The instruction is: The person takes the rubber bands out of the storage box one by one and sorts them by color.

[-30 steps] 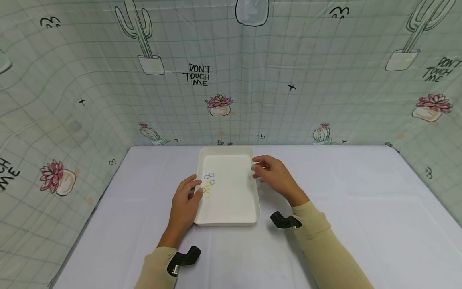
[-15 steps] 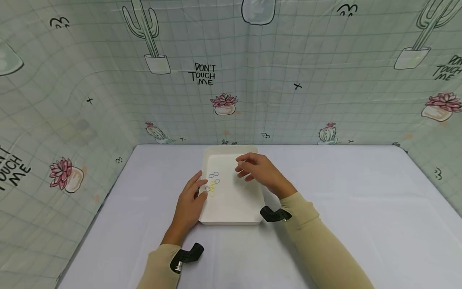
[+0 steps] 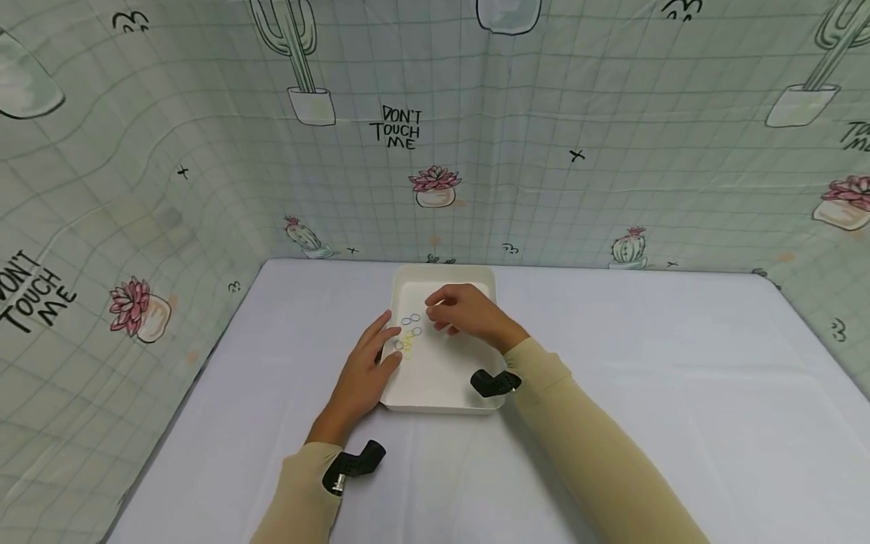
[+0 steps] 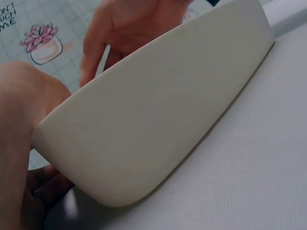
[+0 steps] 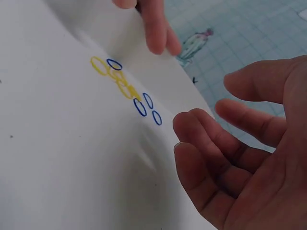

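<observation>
A white rectangular tray [image 3: 448, 393] lies on the table, its outer wall filling much of the left wrist view. My left hand [image 3: 363, 370] holds the tray's left rim, with thumb and fingers on either side of the wall. Inside, near that rim, lie several small thin rings like rubber bands: yellow ones [image 5: 125, 90] bunched together and blue ones [image 5: 135, 103] around them. Over the tray, just right of the rings, hovers my right hand [image 3: 469, 310]. Its fingers are loosely bent and the right wrist view shows nothing between them.
White cloth covers the table [image 3: 612, 340]. Behind and at the left hangs a patterned curtain [image 3: 530, 136] with cactus drawings. A black wrist mount sits on each sleeve, the right one [image 3: 495, 383] above the tray's near right corner.
My right hand has moved left from the tray's right rim to over its inside, closer to the rings. My left hand stays at the left rim. The head view has shifted slightly.
</observation>
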A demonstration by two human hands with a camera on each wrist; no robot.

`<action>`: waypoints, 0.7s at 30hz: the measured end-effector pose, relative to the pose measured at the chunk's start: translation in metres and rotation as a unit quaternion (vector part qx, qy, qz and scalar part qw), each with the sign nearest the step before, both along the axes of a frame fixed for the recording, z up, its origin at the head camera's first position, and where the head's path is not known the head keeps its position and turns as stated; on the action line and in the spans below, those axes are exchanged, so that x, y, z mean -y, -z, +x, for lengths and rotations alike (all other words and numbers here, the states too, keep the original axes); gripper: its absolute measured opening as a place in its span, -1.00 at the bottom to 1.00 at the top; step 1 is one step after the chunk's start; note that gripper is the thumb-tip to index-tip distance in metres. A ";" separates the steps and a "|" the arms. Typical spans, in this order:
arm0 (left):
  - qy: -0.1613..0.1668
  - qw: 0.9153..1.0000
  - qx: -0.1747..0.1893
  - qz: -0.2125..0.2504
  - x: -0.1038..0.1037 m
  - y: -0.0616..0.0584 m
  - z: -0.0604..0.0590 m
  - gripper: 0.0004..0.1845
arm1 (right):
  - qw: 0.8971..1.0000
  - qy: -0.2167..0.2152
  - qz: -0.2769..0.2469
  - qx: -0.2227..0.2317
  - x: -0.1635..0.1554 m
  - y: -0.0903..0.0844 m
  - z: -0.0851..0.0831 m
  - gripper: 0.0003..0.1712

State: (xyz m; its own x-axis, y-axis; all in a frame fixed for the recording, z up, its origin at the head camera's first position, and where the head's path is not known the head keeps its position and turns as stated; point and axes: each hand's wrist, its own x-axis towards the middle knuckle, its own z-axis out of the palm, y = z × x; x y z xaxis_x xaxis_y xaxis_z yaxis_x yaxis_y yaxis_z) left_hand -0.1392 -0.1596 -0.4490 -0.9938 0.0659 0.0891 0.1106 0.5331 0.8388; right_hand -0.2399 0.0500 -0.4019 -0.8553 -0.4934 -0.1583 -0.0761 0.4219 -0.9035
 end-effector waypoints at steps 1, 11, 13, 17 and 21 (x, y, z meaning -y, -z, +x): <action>-0.001 1.000 -0.002 0.000 0.000 0.000 -0.001 -0.51 | 1.000 -0.004 0.008 -0.004 0.003 0.000 -0.002 -0.59; -0.012 1.000 -0.013 0.001 -0.003 0.005 -0.003 -0.54 | 0.999 0.017 0.049 -0.003 0.017 0.012 -0.022 -0.67; -0.013 1.000 -0.020 0.003 -0.004 0.006 -0.005 -0.54 | 0.998 0.025 0.057 -0.011 0.018 0.016 -0.026 -0.69; -0.014 1.000 -0.022 0.004 -0.003 0.005 -0.005 -0.54 | 0.996 0.037 0.074 -0.029 0.021 0.022 -0.032 -0.73; -0.020 1.000 -0.020 0.001 -0.001 0.005 -0.003 -0.54 | 0.994 0.030 0.093 -0.051 0.028 0.027 -0.033 -0.75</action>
